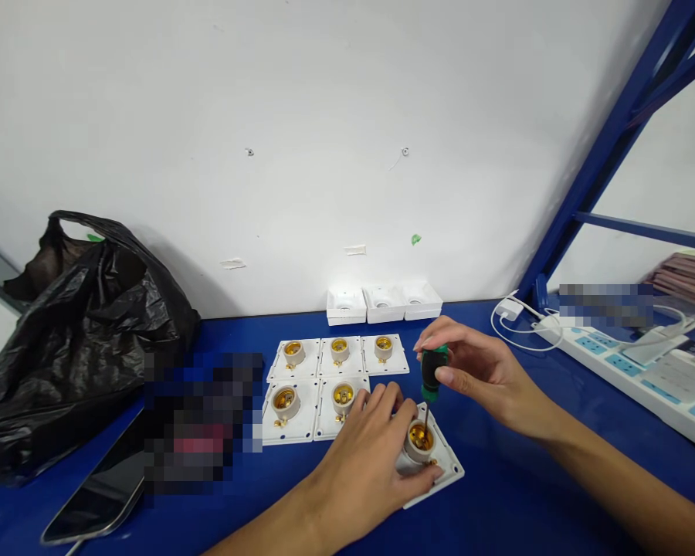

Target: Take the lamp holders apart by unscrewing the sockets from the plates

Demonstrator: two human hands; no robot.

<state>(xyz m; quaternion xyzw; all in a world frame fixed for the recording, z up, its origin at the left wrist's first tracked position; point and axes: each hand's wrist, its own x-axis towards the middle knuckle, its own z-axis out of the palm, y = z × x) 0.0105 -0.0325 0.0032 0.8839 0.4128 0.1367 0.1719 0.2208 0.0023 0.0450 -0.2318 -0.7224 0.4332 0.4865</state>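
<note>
My right hand point(475, 371) grips the black and green handle of a screwdriver point(434, 374), which stands nearly upright. Its thin shaft goes down into the brass-lined cup of a lamp socket point(420, 439) on a white square plate point(449, 469). With thumb and fingers on either side of that socket, my left hand point(376, 448) holds the plate against the blue table. Beyond my left hand, several more plates with round sockets lie in two rows, among them one socket point(286, 401) at the near left and another socket point(384, 346) at the far right.
White square boxes point(385, 305) stand against the wall. On the left are a black plastic bag point(93, 332) and a phone point(101, 483). A power strip point(631, 371) with cables and a white charger point(508, 310) lies right, beside a blue metal frame point(602, 131).
</note>
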